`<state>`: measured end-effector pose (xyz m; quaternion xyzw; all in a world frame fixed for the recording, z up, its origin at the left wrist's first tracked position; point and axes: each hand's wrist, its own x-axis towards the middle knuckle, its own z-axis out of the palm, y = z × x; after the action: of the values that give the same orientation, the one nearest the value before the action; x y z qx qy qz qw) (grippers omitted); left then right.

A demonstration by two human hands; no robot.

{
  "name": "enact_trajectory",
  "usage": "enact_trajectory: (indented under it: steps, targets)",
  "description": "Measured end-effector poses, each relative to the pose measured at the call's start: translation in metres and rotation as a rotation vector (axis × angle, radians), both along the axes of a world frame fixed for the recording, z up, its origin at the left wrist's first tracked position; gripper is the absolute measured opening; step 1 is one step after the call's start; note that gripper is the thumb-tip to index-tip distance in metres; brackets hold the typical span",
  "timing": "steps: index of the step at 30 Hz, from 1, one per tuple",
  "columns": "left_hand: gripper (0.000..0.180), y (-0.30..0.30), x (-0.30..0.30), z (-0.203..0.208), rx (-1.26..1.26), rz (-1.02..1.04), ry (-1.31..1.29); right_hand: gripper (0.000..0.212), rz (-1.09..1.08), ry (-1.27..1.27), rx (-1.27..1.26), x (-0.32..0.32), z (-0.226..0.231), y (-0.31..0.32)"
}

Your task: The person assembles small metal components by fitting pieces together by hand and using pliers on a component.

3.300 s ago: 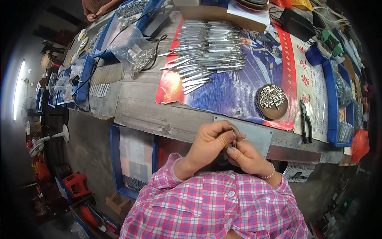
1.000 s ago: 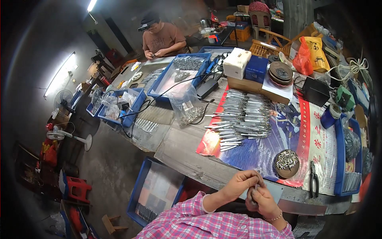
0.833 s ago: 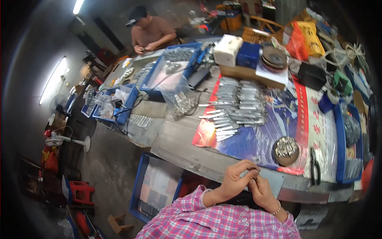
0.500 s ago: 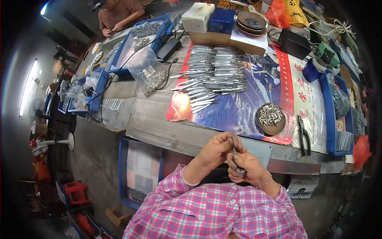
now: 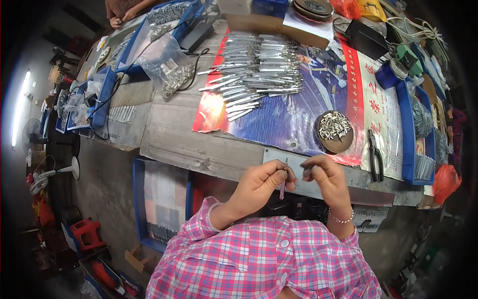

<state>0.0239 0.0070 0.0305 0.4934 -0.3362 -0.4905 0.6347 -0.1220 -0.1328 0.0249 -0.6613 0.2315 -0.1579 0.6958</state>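
My left hand [image 5: 261, 183] pinches a slim metal rod [image 5: 282, 192] upright between thumb and fingers, its thin tip showing above them. My right hand [image 5: 328, 178] is a short way to the right, apart from the rod, fingertips pinched together; whatever they hold, if anything, is too small to make out. Both hands are in front of my chest at the table's near edge. Beyond them stands a round dish [image 5: 341, 145] holding small shiny metal cylinders [image 5: 332, 124]. A large pile of similar slim metal rods [image 5: 264, 67] lies on a printed poster [image 5: 279, 127].
Black-handled pliers [image 5: 375, 158] lie right of the dish. A blue bin [image 5: 408, 149] with bagged parts stands at the right edge. Farther left are a clear bag of metal parts [image 5: 172, 74] and a blue tray [image 5: 134, 65]. Another person's hand [image 5: 116, 22] shows at far left.
My hands were together around the rod; now they are apart, the right one shifted right and up. The rod stays in my left hand. The whole view has shifted slightly.
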Motion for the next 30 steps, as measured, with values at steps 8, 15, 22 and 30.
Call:
enact_trajectory:
  steps: [8, 15, 22, 30]
  targets:
    - [0.027, -0.009, -0.013, -0.01, 0.127, -0.325, 0.749, 0.011, 0.109, -0.25, 0.507, 0.008, 0.0, 0.002]
    - [0.031, -0.008, -0.018, -0.022, 0.135, -0.413, 0.889, 0.015, 0.116, -0.319, 0.491, 0.008, -0.007, 0.003]
    - [0.024, -0.01, -0.014, -0.013, 0.212, -0.356, 0.768, 0.014, -0.075, -0.175, 0.157, 0.012, -0.012, 0.009]
    - [0.021, -0.015, -0.016, -0.009, 0.317, -0.257, 0.218, 0.006, 0.046, -0.158, 0.354, 0.007, -0.007, 0.0]
